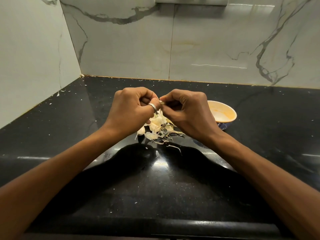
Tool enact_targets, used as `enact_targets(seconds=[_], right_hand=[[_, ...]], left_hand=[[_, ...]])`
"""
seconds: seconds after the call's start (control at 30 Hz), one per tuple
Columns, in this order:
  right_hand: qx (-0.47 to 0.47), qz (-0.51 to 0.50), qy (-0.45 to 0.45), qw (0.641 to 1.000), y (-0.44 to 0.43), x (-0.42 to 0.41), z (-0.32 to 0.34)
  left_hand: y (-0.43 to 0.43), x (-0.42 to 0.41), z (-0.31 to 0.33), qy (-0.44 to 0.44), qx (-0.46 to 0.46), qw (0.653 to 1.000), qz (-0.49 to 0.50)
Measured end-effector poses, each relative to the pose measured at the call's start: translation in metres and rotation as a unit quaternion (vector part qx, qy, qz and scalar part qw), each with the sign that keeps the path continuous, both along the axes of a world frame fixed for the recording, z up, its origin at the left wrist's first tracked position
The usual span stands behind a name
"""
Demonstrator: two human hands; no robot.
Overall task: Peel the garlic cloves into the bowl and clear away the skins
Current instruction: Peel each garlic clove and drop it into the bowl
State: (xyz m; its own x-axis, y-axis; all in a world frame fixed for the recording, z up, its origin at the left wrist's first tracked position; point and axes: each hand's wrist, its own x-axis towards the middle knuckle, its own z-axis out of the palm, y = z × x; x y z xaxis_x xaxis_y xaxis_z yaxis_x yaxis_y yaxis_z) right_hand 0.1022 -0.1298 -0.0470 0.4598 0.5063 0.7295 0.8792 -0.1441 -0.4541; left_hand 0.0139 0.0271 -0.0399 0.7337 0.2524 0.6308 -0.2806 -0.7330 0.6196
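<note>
My left hand and my right hand meet above the black counter, fingers curled, both pinching a small garlic clove between their fingertips. The clove is mostly hidden by the fingers. Right below the hands lies a pile of pale garlic skins. An unpeeled clove sits at the pile's left edge. A bowl with a yellowish inside and a blue patterned outside stands to the right, partly behind my right hand; I cannot tell whether it holds cloves.
The black stone counter is strewn with tiny skin flecks, with more along the back edge. Marble-look wall tiles close off the back and the left side. The counter's rounded front edge runs near me.
</note>
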Motion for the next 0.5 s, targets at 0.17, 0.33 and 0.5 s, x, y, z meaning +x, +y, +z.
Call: enact_targets(seconds=[0.17,0.33,0.5], right_hand=[[-0.001,0.012,0.017,1.000,-0.0019,-0.0012,0.0024],[-0.006,0.018,0.021,1.000,-0.0019,-0.0012,0.0029],[0.005,0.028,0.052,0.998,-0.0032,-0.0010,0.0044]], left_hand=[[-0.0001,0.0005,0.0036,0.059,-0.131,0.989,-0.038],[0.0010,0.0007,0.0050,0.080,-0.187,0.978,-0.044],[0.0055,0.0020,0.0057,0.087,-0.201,0.975,-0.022]])
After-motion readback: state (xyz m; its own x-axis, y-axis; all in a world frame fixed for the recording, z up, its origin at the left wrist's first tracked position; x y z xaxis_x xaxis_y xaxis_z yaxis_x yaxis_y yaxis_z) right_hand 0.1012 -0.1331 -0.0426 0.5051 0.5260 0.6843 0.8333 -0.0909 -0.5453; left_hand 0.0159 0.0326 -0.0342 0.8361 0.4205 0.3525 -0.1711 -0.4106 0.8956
